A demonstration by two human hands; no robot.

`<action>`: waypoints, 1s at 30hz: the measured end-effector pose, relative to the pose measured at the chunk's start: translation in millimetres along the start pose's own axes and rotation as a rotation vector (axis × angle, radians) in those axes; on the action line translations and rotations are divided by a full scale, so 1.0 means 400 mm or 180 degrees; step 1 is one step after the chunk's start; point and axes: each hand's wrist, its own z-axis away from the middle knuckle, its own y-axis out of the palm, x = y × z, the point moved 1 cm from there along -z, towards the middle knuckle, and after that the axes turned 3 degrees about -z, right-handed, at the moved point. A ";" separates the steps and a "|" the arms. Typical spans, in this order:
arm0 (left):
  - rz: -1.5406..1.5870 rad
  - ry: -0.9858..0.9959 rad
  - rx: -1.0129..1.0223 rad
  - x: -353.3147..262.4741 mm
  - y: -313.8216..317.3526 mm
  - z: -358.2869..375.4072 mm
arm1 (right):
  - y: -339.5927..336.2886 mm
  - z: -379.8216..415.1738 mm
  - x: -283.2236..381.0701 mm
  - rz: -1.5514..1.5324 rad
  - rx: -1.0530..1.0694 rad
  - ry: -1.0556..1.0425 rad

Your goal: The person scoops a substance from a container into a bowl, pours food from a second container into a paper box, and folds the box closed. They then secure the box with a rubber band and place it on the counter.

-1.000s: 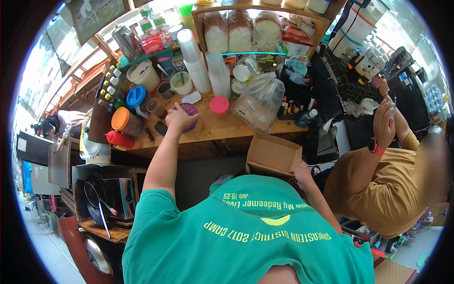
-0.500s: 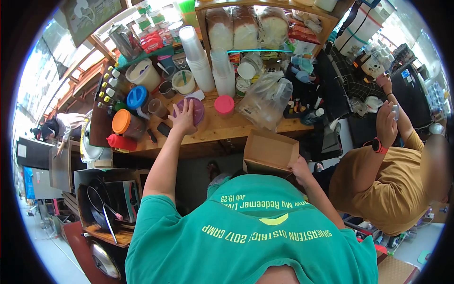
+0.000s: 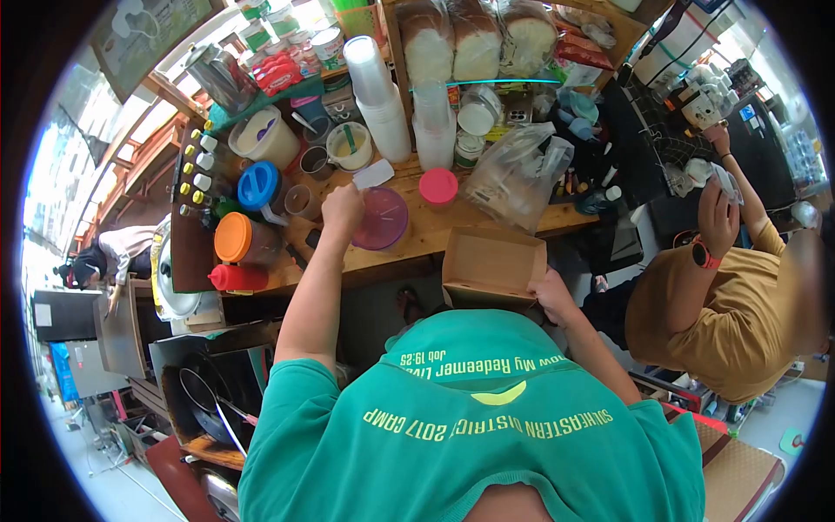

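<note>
Head camera view: the left hand (image 3: pixel 343 209) is reaching over the brown wooden bench (image 3: pixel 426 235) and is resting at the left edge of a round purple plastic tub (image 3: pixel 383 219). Its fingers are curling in close together, but I cannot tell whether they are gripping the rim. The purple tub is sitting near the front of the bench. The right hand (image 3: pixel 554 294) is holding an open brown cardboard box (image 3: pixel 493 261), with its fingers clamping on the right side. That box is tipping its inside up, between the bench and the person's green shirt (image 3: pixel 487 418).

Just behind the purple tub, a flat white card (image 3: pixel 374 174) is lying on the wood. To the right, a round pink-lidded jar (image 3: pixel 439 185) is standing, and a crinkly see-through plastic bag (image 3: pixel 522 174) is sitting beyond it. Tall stacks of clear plastic cups (image 3: pixel 383 122) are standing farther back. Over to the left, an orange-lidded plastic jar (image 3: pixel 233 239) is standing just behind a red squeeze bottle (image 3: pixel 239 277), which is lying down. On the right, another person in a brown shirt (image 3: pixel 731 322) is lifting a hand.
</note>
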 end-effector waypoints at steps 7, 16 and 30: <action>0.0059 -0.0750 -0.0478 0.050 0.056 0.140 | 0.027 -0.015 -0.025 -0.0235 -0.0208 -0.0087; 0.0014 0.0403 -0.1572 -0.091 0.023 0.060 | 0.050 -0.028 -0.037 -0.0130 -0.0350 -0.0146; -0.0516 0.1047 -0.0267 -0.097 0.075 0.106 | 0.065 -0.026 -0.055 -0.0249 -0.0439 -0.0164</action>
